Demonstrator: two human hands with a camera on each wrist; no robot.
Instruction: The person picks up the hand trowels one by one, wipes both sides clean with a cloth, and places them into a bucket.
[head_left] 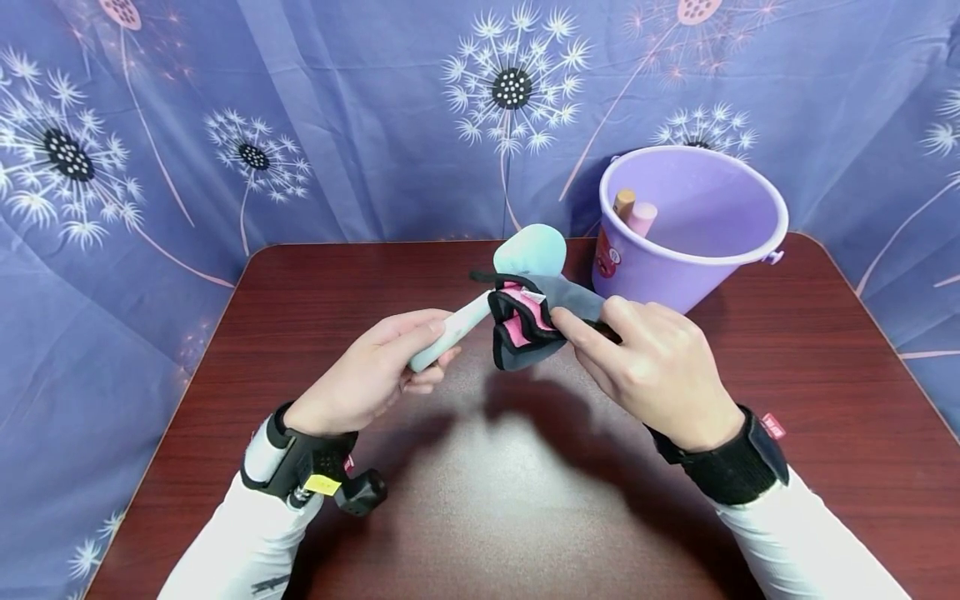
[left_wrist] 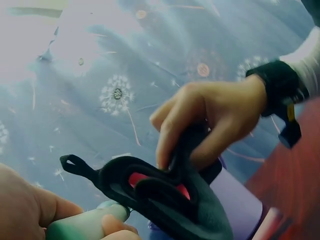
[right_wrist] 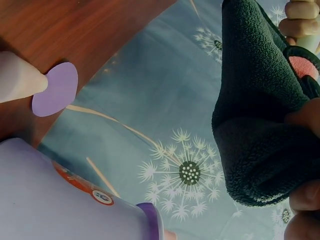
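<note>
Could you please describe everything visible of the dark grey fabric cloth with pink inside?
The dark grey, fleecy-looking cloth, edged in black, is bunched in wavy folds that show pink inside. A black fabric loop juts from one end, and a small white tag shows among the folds. The right hand pinches it above the reddish-brown, wood-look table. The pale, rod-shaped object in the left hand is right by its edge; contact is unclear.

- Head: higher than the purple bucket [head_left: 652, 279], facing forward-down.
- Left wrist: close, left of the bucket.
- Right wrist: nearest the bucket; both wrists share the fabric pouch [right_wrist: 260, 100].
</note>
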